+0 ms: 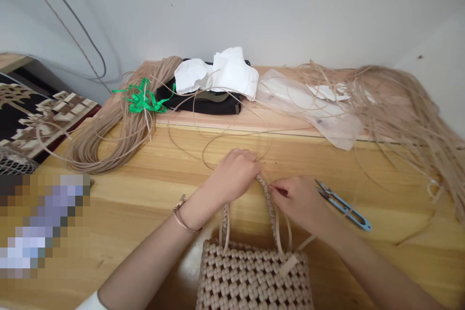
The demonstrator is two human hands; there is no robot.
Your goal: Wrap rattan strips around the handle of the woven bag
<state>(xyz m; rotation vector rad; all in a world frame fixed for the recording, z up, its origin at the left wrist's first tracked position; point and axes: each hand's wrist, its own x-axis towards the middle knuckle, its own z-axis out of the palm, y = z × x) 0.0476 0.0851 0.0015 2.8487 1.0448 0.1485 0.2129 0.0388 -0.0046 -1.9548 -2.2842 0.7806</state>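
Head view: woven bag (254,278), interior hidden

Knobbly woven bag (254,273), glossy wooden table (145,198), crumpled matt paper (234,71); cloudy smooth plastic sheet (308,107)

Taking the hands as the clock's centre, the bag (254,276) stands at six o'clock on the surface (127,218), its handle (269,201) rising between left hand (238,169) and right hand (298,198). The snips (347,213) lie between three and four, just beyond the right hand. Loose strands (395,92) spread at two, plastic sleeve (337,126) at one, paper (236,75) atop a pouch (214,105) at eleven. A coil (109,118) lies between nine and ten; at nine, something too blurred to name seems to rest on the surface. The wall (290,14) stands behind, at twelve.
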